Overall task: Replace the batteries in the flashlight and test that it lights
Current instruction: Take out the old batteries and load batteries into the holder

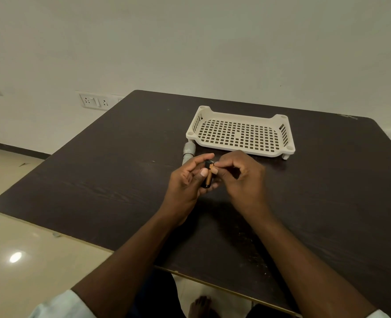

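Over the middle of the dark table (pixel 98 180), my left hand (pixel 186 182) grips a small black battery holder (pixel 207 176) with a copper-and-black battery in it. My right hand (pixel 242 177) pinches the upper end of that holder with thumb and forefinger. A grey flashlight body (pixel 188 152) lies on the table just beyond my left hand, beside the tray's near-left corner; my fingers hide its lower end.
A white perforated plastic tray (pixel 240 131) stands on short legs at the back of the table, with nothing in it. The wall behind carries power sockets (pixel 95 102). The table's near edge runs above a glossy tiled floor and my bare foot.
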